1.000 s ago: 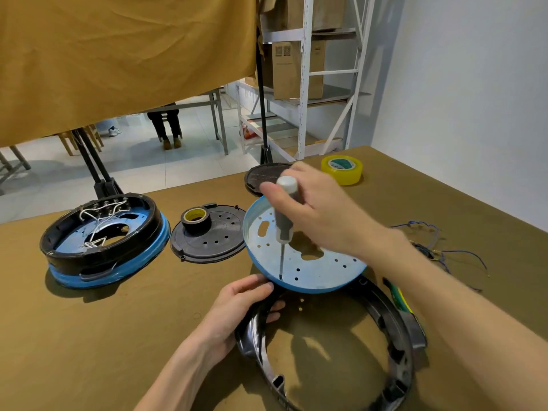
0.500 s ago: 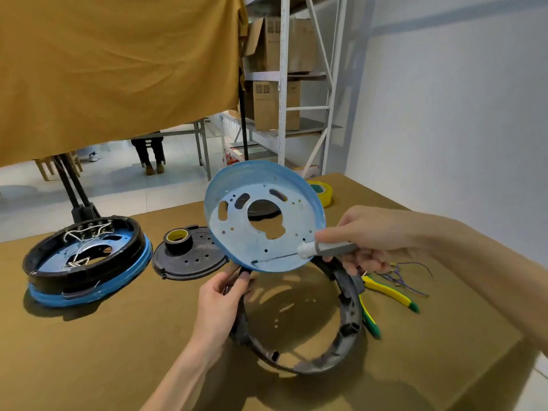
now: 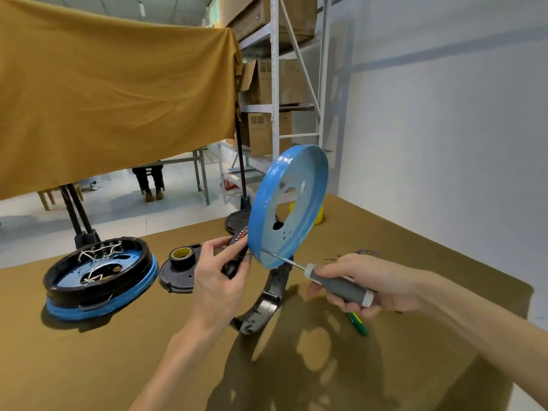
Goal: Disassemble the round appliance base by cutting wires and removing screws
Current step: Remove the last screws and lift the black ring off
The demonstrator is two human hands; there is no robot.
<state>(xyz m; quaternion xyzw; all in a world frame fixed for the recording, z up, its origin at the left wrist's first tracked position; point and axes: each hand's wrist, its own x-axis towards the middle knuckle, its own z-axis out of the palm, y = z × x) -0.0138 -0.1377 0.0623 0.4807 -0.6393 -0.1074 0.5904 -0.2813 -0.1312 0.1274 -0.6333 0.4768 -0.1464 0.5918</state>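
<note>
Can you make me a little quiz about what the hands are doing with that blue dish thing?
1. True or false: the blue dish lies flat on the table.
2. Which hand holds the screwdriver? A) left B) right C) neither
3. Fill in: the left hand grips the black ____.

Key:
1. False; it is up in the air, tilted on edge, propped on the screwdriver's shaft.
2. B; the right hand is wrapped round its grey handle.
3. Ring.
</note>
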